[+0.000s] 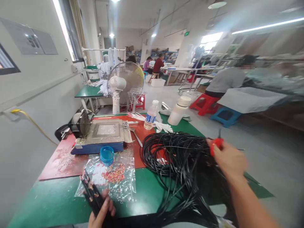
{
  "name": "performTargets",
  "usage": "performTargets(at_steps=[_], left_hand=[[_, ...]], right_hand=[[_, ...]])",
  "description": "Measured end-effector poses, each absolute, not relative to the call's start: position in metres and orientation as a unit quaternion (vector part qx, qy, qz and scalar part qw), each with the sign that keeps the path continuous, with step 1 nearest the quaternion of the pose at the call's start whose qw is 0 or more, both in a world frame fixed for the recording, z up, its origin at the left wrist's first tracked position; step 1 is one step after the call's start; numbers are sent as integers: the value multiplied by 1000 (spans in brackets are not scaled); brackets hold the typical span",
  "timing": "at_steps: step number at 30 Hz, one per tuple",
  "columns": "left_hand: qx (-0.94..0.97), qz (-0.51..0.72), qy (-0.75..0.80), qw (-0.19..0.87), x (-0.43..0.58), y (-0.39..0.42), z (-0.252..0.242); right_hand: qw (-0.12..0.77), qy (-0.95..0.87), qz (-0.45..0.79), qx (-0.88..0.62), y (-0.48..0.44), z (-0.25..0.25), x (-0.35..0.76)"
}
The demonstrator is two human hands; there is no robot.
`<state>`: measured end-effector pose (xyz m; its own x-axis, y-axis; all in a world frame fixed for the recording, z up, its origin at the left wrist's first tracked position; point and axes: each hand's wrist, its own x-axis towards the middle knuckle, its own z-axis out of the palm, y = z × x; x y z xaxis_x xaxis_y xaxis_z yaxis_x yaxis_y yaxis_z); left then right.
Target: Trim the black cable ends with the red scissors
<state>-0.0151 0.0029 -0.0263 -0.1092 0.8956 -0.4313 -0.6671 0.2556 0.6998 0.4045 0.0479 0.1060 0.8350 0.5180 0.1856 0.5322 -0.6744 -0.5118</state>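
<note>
At the lower left, my left hand (103, 209) is closed around a bundle of black cables (91, 192) whose ends show short coloured wires. My right hand (231, 161), over the right side of the table, grips a red object (217, 145) with a thin dark tip; motion blur hides its exact kind. Beneath and left of that hand lies a large tangled coil of black cable (177, 152), spilling over the front edge. Just beyond the left hand, a clear plastic bag (129, 177) carries small red and yellow scraps (115, 173) and a blue cap (106, 155).
Behind the bag stands a blue-based device (99, 148) with a grey top, beside a small black fan (82, 125). A spoon (137, 137), a water bottle (151, 115) and a whitish bottle (179, 110) occupy the back. A white standing fan (117, 85) is beyond; people sit farther off.
</note>
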Motion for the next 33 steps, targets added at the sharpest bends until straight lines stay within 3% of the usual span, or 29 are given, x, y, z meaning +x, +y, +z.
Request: performTargets(at_steps=[2, 3, 5, 9, 13, 21, 29, 33], left_hand=[[115, 609, 446, 645, -8, -3, -12], [111, 607, 453, 644, -5, -5, -6], [106, 593, 471, 645, -3, -6, 3], [132, 572, 492, 643, -2, -8, 10], [209, 548, 513, 627, -4, -9, 9], [257, 487, 491, 675, -7, -13, 2], [109, 555, 511, 647, 0, -11, 14], [137, 579, 506, 624, 2, -13, 18]], right_hand=[[178, -298, -33, -937, 47, 104, 402], [166, -313, -25, -935, 48, 100, 394], [231, -382, 11, -895, 48, 91, 364], [402, -549, 248, -689, 49, 69, 274], [369, -620, 439, -536, 48, 57, 188], [341, -544, 652, -403, 53, 51, 135], [334, -609, 546, -468, 53, 52, 150], [297, -606, 605, -422, 44, 52, 144]])
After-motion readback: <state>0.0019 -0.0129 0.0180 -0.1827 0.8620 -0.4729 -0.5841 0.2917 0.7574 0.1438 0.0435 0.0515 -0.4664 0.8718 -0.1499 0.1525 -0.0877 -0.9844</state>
